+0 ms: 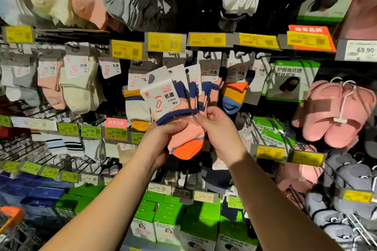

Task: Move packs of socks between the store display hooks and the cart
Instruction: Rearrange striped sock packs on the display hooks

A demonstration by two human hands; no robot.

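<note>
Both my hands hold a fanned bunch of sock packs (179,112) in front of the display: pink socks with navy bands and orange toes, each under a white card header. My left hand (163,138) grips the toe end from the left, thumb across the front. My right hand (216,128) pinches the packs from the right side. Behind them, more packs of the same kind (234,87) hang on the display hooks (240,55) under yellow price tags. The cart is out of view.
Rows of other sock packs (77,83) hang to the left. Green boxes (291,81) and pink slippers (334,112) hang at the right. Green boxes (169,218) fill the lower shelves. Wire hooks (40,149) jut out at lower left.
</note>
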